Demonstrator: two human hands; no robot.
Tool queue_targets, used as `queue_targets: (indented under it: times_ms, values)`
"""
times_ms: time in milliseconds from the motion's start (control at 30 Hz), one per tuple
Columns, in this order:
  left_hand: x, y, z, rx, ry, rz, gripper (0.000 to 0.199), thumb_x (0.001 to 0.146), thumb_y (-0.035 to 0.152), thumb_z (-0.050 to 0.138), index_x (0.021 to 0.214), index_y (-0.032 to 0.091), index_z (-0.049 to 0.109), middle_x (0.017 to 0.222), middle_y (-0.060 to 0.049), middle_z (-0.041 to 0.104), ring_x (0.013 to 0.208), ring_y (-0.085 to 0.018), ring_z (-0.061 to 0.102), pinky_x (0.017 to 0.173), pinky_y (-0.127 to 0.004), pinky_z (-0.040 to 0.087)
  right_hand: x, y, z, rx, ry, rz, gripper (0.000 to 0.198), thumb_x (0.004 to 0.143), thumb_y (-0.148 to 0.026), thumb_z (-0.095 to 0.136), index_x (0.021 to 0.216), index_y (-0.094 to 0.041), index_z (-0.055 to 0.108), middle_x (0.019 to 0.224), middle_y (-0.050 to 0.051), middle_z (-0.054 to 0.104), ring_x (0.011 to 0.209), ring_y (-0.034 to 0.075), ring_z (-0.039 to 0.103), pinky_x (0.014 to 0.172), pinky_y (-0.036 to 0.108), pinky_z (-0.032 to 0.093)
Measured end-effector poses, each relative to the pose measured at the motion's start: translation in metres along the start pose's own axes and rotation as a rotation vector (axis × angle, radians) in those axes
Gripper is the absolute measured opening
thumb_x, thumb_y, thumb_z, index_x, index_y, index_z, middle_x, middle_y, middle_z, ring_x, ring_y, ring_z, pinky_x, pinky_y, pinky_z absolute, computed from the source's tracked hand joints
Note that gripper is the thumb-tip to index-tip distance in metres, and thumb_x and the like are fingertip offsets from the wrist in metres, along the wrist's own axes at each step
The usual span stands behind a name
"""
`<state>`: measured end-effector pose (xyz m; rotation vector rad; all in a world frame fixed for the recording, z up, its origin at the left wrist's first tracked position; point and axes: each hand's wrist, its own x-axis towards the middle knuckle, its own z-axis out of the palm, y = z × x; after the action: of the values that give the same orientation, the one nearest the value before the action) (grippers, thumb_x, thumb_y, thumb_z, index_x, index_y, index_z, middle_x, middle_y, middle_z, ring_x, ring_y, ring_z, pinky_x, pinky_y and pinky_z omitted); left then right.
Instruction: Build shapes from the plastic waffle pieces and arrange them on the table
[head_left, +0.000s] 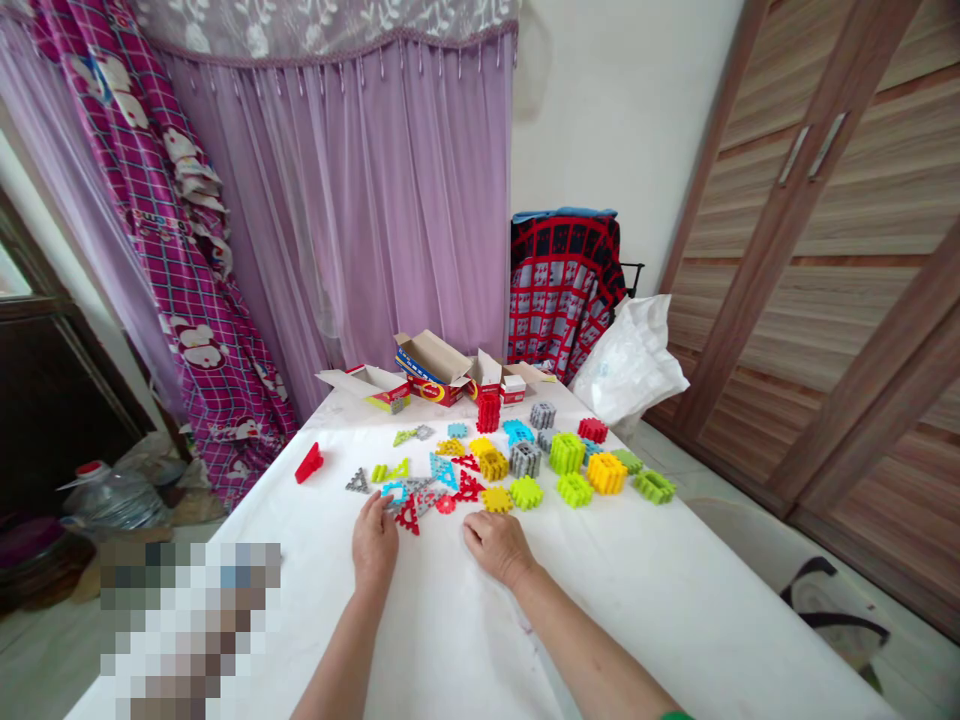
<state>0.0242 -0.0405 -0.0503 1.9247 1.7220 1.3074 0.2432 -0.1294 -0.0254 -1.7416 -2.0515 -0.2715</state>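
My left hand rests on the white table with its fingers stretched toward a blue building piece, its tips at or beside that piece. A red triangular piece lies just to the right of those fingers. My right hand lies on the table with its fingers curled in, and nothing shows in it. Closest to it are a yellow toothed square piece and a round red piece. Grey, red and blue triangular pieces lie loosely between and beyond the hands.
Stacks of toothed squares in green, yellow, grey and red stand to the right and behind. A red piece lies far left. Opened cardboard boxes line the back edge, near a white bag.
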Motion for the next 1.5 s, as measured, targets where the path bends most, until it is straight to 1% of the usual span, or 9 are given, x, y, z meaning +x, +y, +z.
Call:
queue_targets:
  times_ms: [233, 400, 533, 700, 833, 933, 1067, 1233, 1500]
  values:
    - [-0.004, -0.008, -0.002, -0.07, 0.047, -0.038, 0.029, 0.084, 0.019, 0.048, 0.102, 0.024, 0.07, 0.12, -0.006, 0.07, 0.112, -0.021, 0.066, 0.1, -0.039, 0.051, -0.002, 0.0, 0.001, 0.024, -0.008, -0.01, 0.019, 0.088, -0.016, 0.053, 0.08, -0.021, 0.069, 0.076, 0.001, 0.074, 0.071, 0.014, 0.067, 0.063, 0.024, 0.036]
    - [-0.007, -0.015, -0.005, -0.055, 0.013, -0.028, 0.029, 0.085, 0.023, 0.046, 0.106, 0.022, 0.067, 0.121, -0.008, 0.07, 0.103, -0.019, 0.069, 0.086, -0.032, 0.057, -0.007, 0.004, 0.006, 0.097, 0.034, -0.045, 0.018, 0.088, -0.017, 0.053, 0.08, -0.021, 0.068, 0.074, 0.0, 0.072, 0.069, 0.013, 0.066, 0.063, 0.023, 0.036]
    - [-0.007, -0.013, -0.014, 0.048, -0.032, -0.014, 0.034, 0.089, 0.025, 0.041, 0.111, 0.02, 0.066, 0.129, -0.011, 0.065, 0.112, -0.021, 0.065, 0.09, -0.036, 0.056, -0.009, 0.005, 0.006, 0.159, 0.051, -0.078, 0.018, 0.088, -0.015, 0.052, 0.079, -0.021, 0.066, 0.071, 0.0, 0.071, 0.067, 0.013, 0.065, 0.064, 0.023, 0.036]
    - [0.006, 0.002, -0.025, 0.244, -0.215, 0.048, 0.027, 0.086, 0.032, 0.057, 0.106, 0.023, 0.072, 0.132, -0.012, 0.063, 0.124, -0.027, 0.057, 0.107, -0.043, 0.043, -0.003, -0.012, 0.007, 0.223, 0.044, -0.137, 0.019, 0.088, -0.014, 0.052, 0.076, -0.021, 0.065, 0.068, 0.0, 0.068, 0.064, 0.012, 0.063, 0.063, 0.024, 0.036]
    - [0.02, 0.016, -0.034, 0.403, -0.395, 0.051, 0.029, 0.086, 0.032, 0.06, 0.112, 0.03, 0.072, 0.14, -0.009, 0.058, 0.126, -0.029, 0.056, 0.104, -0.047, 0.044, 0.002, -0.026, 0.009, 0.287, 0.032, -0.18, 0.018, 0.088, -0.014, 0.053, 0.075, -0.021, 0.064, 0.067, 0.0, 0.069, 0.063, 0.012, 0.062, 0.062, 0.023, 0.037]
    - [0.029, 0.026, -0.039, 0.498, -0.506, 0.047, 0.035, 0.08, 0.022, 0.063, 0.113, 0.033, 0.071, 0.143, -0.008, 0.056, 0.126, -0.03, 0.055, 0.1, -0.047, 0.045, 0.002, -0.027, 0.009, 0.341, 0.026, -0.149, 0.018, 0.087, -0.013, 0.053, 0.076, -0.021, 0.065, 0.068, 0.0, 0.07, 0.063, 0.012, 0.063, 0.062, 0.022, 0.037]
    - [0.038, 0.036, -0.038, 0.552, -0.583, 0.067, 0.039, 0.076, 0.006, 0.056, 0.102, 0.03, 0.073, 0.142, -0.007, 0.057, 0.127, -0.029, 0.055, 0.098, -0.046, 0.045, 0.001, -0.025, 0.007, 0.383, 0.017, -0.108, 0.019, 0.086, -0.013, 0.053, 0.074, -0.021, 0.065, 0.066, -0.001, 0.069, 0.061, 0.011, 0.063, 0.06, 0.022, 0.036]
    - [0.041, 0.032, -0.034, 0.507, -0.591, 0.071, 0.015, 0.077, 0.019, 0.062, 0.089, 0.026, 0.069, 0.132, -0.006, 0.063, 0.122, -0.027, 0.058, 0.098, -0.041, 0.045, 0.002, -0.025, 0.003, 0.452, -0.008, -0.059, 0.021, 0.087, -0.014, 0.051, 0.074, -0.022, 0.066, 0.066, -0.001, 0.07, 0.061, 0.012, 0.063, 0.06, 0.021, 0.038]
    - [0.046, 0.019, -0.028, 0.328, -0.452, 0.088, 0.01, 0.073, 0.017, 0.062, 0.078, 0.025, 0.065, 0.116, -0.008, 0.065, 0.11, -0.026, 0.061, 0.1, -0.04, 0.045, 0.002, -0.021, 0.004, 0.595, -0.013, 0.009, 0.022, 0.087, -0.016, 0.05, 0.076, -0.023, 0.067, 0.07, -0.001, 0.071, 0.065, 0.011, 0.065, 0.064, 0.02, 0.042]
